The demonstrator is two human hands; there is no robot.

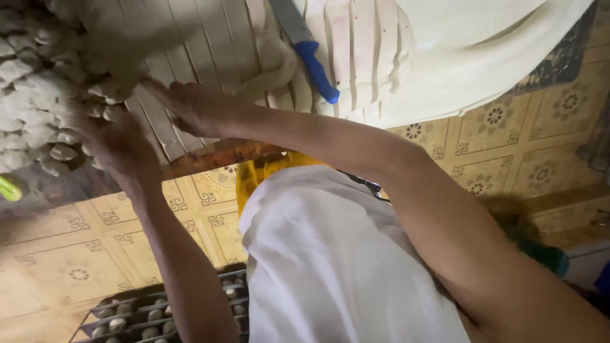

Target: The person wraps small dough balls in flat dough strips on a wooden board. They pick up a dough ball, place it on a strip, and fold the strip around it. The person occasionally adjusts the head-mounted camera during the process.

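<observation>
My right hand (190,105) reaches across my body to the upper left. It lies flat, fingers stretched, on cut strips of pale dough (190,38) beside a heap of small dough pieces (35,82). My left hand (117,149) is seen from the back at the lower edge of that heap, touching the pieces. Its fingers are blurred and partly hidden. Neither hand visibly grips anything.
A knife with a blue handle (314,67) lies on more dough strips (362,51), next to a large rolled dough sheet (470,51). The wooden table edge (216,155) runs below. A patterned floor (508,146) and a dark crate of round pieces (152,311) lie beneath.
</observation>
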